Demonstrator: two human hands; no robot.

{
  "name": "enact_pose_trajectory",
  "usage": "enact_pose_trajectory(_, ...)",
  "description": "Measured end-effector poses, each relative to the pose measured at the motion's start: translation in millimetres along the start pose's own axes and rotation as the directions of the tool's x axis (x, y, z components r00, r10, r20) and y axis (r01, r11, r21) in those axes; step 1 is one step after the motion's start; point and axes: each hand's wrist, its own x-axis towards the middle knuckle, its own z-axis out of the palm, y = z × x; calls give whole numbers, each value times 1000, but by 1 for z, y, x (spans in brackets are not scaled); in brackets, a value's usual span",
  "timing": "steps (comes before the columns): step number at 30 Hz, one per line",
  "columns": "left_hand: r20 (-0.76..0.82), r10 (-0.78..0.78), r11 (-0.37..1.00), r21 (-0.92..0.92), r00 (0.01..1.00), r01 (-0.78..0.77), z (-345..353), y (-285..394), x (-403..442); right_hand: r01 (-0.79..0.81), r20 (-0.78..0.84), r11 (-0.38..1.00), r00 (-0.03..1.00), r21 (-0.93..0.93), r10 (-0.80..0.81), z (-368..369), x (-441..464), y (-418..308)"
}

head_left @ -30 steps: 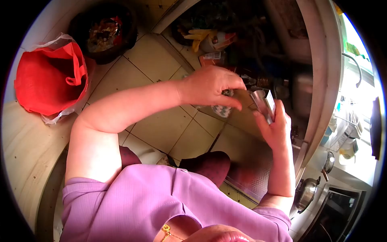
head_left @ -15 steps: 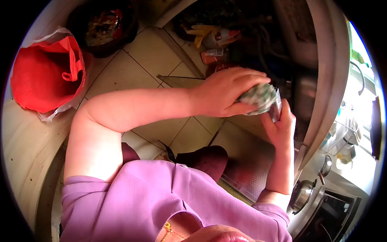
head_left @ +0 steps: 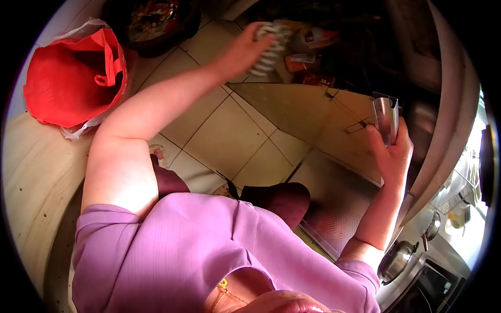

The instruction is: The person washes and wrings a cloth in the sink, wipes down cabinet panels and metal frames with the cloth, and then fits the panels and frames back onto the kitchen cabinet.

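Note:
A green-and-white striped cloth (head_left: pixel 266 58), blurred by motion, is in my left hand (head_left: pixel 242 51), whose fingers close round it near the cabinet opening. My right hand (head_left: pixel 391 156) grips a shiny metal channel-shaped piece (head_left: pixel 386 117), thumb on one side and fingers on the other. Beside that hand a tan reflective panel (head_left: pixel 292 107), which looks like a cabinet door, stretches left towards the cloth. Whether the metal piece is joined to the panel I cannot tell.
Inside the dark cabinet are an orange packet (head_left: pixel 300 62) and other items. A red bag (head_left: pixel 73 78) and a black bin (head_left: pixel 151 26) stand at left. A steel pot (head_left: pixel 396 261) sits on the counter at right, by a dark hob (head_left: pixel 428 287). Tiled floor (head_left: pixel 224 130) lies below.
My left hand has swung away from the metal piece, up and to the left, taking the cloth along. More of the tan panel shows. My right hand still grips the metal piece.

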Motion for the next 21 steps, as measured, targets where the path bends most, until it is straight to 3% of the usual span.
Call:
enact_pose_trajectory(2,253,-48,993,115,966,19,34,29,-29,18,-12,1000,1000,1,-18,0,3,-4)
enact_pose_trajectory(3,260,-50,993,118,964,19,36,16,-31,11,-16,1000,1000,2,-11,2,4,-3)
enact_pose_trajectory(4,290,259,909,249,922,-333,41,-12,-34,20,14,998,1000,62,-20,2,6,-1)
enact_pose_trajectory(5,365,537,685,338,760,-646,48,-34,-33,22,27,993,999,114,-25,-1,7,2)
enact_pose_trajectory(7,353,111,851,450,929,-272,34,-56,-30,-27,23,997,999,72,26,-3,11,-3)
enact_pose_trajectory(9,359,110,802,518,927,-296,11,-84,-30,43,30,999,999,14,-43,-3,19,3)
enact_pose_trajectory(11,357,-149,678,715,922,-168,-8,-94,-25,8,32,999,999,33,-9,-7,20,-5)
enact_pose_trajectory(13,417,-92,631,727,904,-271,-25,-114,-17,-37,48,998,998,55,34,-10,15,0)
enact_pose_trajectory(15,481,-45,577,728,875,-370,-30,-104,-9,165,-148,927,982,338,-120,-5,5,19)
enact_pose_trajectory(17,197,37,664,728,980,-171,-28,-69,-3,220,-221,930,962,295,-158,-18,-14,41)
enact_pose_trajectory(19,21,263,710,673,965,-208,-10,14,1,69,-183,997,981,26,-63,-25,-40,72)
enact_pose_trajectory(21,-30,538,711,552,842,-435,7,82,-5,-14,-269,1000,963,3,14,-22,-63,102)
